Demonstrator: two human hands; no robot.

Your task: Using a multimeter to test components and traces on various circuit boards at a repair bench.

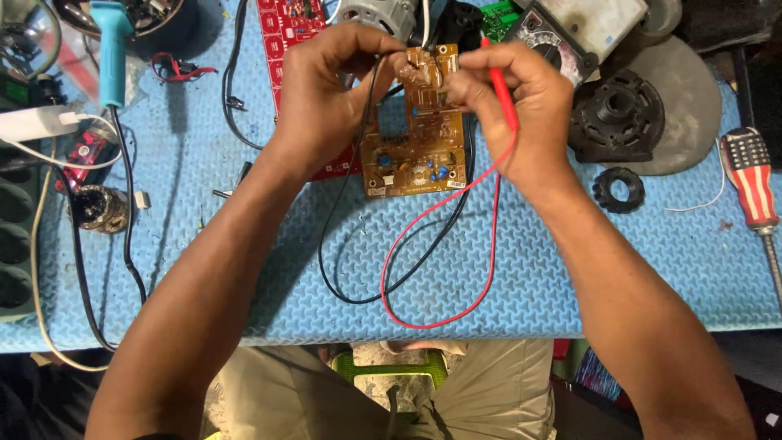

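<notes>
The brown circuit board (417, 134) sits upright-ish above the blue foam mat (570, 277), held between both of my hands near the far edge of the bench; my left hand (322, 90) is curled narrow around its upper left corner, fingers pinching the board together with the black probe lead (350, 244), whose wire drops from that grip and loops over the mat; my right hand (521, 102) grips the board's upper right edge and, in the same closed fist, holds the red probe (501, 90) slanted across its knuckles, the tip up by the board's top; the red lead (440, 269) trails down from it in a wide loop that crosses the black one. Behind the board lies a red circuit board (289, 33), partly hidden by my left hand; an analogue multimeter (562, 37) lies just beyond my right hand; a black plastic ring (618, 189) rests on the mat near my right wrist; a screwdriver with a striped handle (751, 179) lies well off to the right; a teal-handled soldering iron (110, 49) lies at far left.
</notes>
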